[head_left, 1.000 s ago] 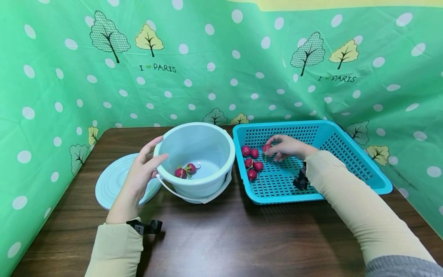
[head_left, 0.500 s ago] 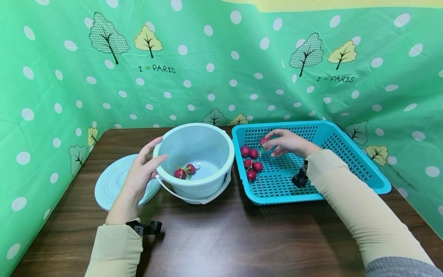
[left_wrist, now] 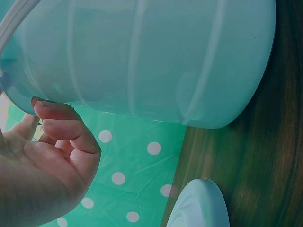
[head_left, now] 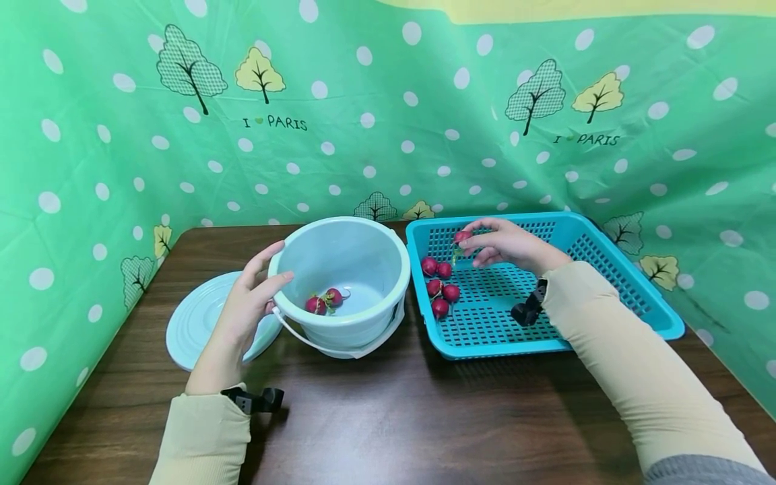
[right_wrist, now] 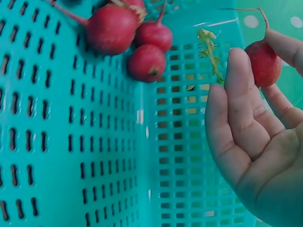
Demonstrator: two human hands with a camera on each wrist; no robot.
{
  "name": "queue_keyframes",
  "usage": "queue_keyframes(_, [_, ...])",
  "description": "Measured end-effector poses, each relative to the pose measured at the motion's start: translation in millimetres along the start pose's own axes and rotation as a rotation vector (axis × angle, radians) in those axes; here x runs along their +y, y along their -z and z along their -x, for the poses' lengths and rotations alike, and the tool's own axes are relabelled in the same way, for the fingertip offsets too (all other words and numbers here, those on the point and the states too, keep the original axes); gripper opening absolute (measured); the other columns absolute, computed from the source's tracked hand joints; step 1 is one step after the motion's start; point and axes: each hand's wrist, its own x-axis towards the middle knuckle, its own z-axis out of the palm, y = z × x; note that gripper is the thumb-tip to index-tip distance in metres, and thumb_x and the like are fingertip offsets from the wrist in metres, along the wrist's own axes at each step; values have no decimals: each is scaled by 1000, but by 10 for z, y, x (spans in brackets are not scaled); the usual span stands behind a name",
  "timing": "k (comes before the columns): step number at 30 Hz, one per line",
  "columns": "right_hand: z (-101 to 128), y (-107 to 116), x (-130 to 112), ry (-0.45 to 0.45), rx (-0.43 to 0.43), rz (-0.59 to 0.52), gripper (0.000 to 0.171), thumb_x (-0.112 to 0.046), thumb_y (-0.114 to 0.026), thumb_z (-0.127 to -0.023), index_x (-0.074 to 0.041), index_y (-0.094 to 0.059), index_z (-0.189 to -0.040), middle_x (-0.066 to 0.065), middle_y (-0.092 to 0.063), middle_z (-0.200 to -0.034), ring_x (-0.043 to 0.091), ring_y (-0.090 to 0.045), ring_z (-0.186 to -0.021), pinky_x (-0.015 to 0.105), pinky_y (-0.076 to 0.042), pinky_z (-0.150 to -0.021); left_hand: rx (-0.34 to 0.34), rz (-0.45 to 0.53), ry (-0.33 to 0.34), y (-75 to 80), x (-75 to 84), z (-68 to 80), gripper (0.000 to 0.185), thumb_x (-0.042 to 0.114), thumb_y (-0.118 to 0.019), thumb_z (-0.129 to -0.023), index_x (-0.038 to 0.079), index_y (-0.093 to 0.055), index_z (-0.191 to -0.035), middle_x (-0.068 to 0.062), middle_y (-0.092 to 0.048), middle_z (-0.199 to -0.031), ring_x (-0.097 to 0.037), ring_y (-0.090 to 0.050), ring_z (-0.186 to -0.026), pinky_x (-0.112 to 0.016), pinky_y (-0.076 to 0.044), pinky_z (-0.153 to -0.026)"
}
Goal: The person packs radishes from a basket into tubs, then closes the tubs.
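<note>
Red radishes (head_left: 450, 292): five in basket (head_left: 503, 351), one in right hand's (head_left: 504, 244) pinch, two in bucket (head_left: 354, 252) (rim (head_left: 345, 319) in left hand (head_left: 245, 295)).

A dark brown table (head_left: 388, 431) with a wood-grain surface and a soft shine near its front middle. Three things rest directly on it, side by side toward the back. At left, a round pale blue lid (head_left: 197, 316) lies flat, partly hidden. In the middle is a pale blue bucket (head_left: 339, 249). Just to its right sits a wide, bright turquoise basket (head_left: 485, 350) with slotted openings.
</note>
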Motion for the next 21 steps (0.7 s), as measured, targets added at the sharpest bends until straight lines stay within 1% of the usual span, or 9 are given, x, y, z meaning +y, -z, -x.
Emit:
queue_keyframes(6, [75, 6, -75, 15, -7, -73, 41, -28, -66, -96, -10, -47, -129, 6, -71, -104, 15, -71, -73, 36, -59, -82, -4, 7, 1, -6, -7, 4, 59, 32, -61, -98, 30, -37, -152, -12, -46, -133, -6, -57, -72, -18, -51, -65])
queue_keyframes(10, [103, 20, -111, 37, -10, -131, 34, -24, -63, -98, -12, -48, -126, 4, -73, -101, 15, -71, -72, 34, -59, -80, -4, 11, -2, -7, -7, 6, 59, 31, -61, -98, 30, -37, -152, -11, -46, -132, -6, -58, -74, -18, -51, -65])
queue_keyframes(13, [116, 24, -136, 48, -15, -159, 31, -22, -62, -99, -13, -48, -125, 3, -73, -99, 15, -71, -72, 34, -60, -79, -4, 10, -2, -6, -9, 2, 59, 31, -61, -98, 30, -37, -152, -11, -46, -132, -9, -59, -78, -19, -51, -66])
queue_keyframes(17, [121, 10, -174, 42, 13, -172, 35, -22, -65, -97, -11, -49, -126, 4, -72, -98, 15, -71, -70, 33, -59, -78, -5, 11, -3, -6, -5, 2, 59, 32, -61, -98, 30, -37, -152, -12, -46, -133, -11, -60, -81, -19, -52, -67])
queue_keyframes(21, [127, 2, -217, 39, 48, -173, 37, -22, -66, -96, -9, -50, -127, 6, -72, -99, 16, -70, -69, 34, -59, -78, -3, 12, -6, -8, 6, 8, 59, 31, -61, -98, 30, -37, -152, -12, -46, -133, -7, -58, -75, -19, -51, -65])
